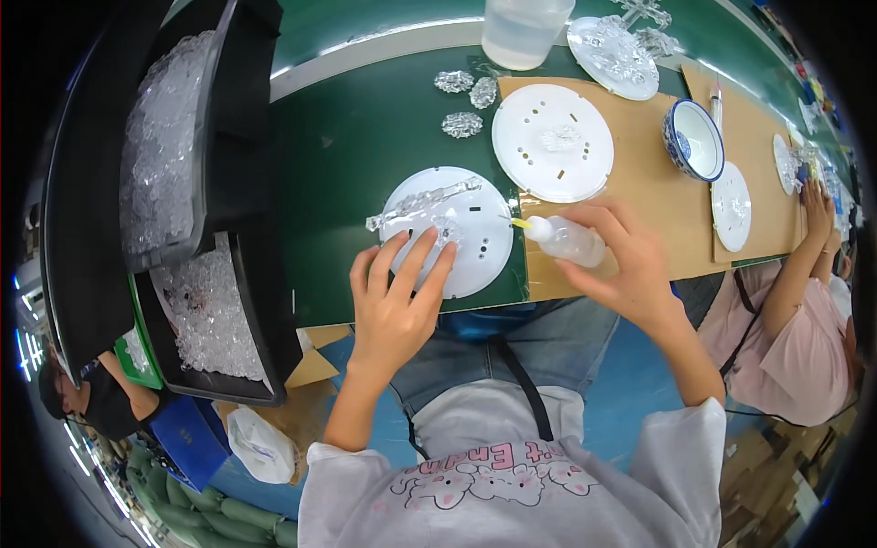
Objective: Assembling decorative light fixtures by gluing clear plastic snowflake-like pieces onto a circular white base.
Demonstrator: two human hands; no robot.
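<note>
A round white plate [484,267] with small slots and holes lies at the front edge of the green table. On it rests a long clear faceted piece [420,203], with another clear piece [446,230] near the plate's middle. My left hand [400,290] lies over the plate's near left part, fingers spread, fingertips close to the clear pieces. My right hand [623,260] is closed round a small squeeze bottle [571,242] of clear liquid. The bottle is tilted sideways, its yellow-based needle tip pointing left at the plate's right rim.
Black bins [239,137] heaped with clear pieces stand at left. Several oval clear pieces [461,124], a second white plate [553,173], a tub of liquid [525,36] and a blue-and-white bowl [699,146] sit farther back. Cardboard [644,210] covers the right side, where a co-worker's hands [816,215] work.
</note>
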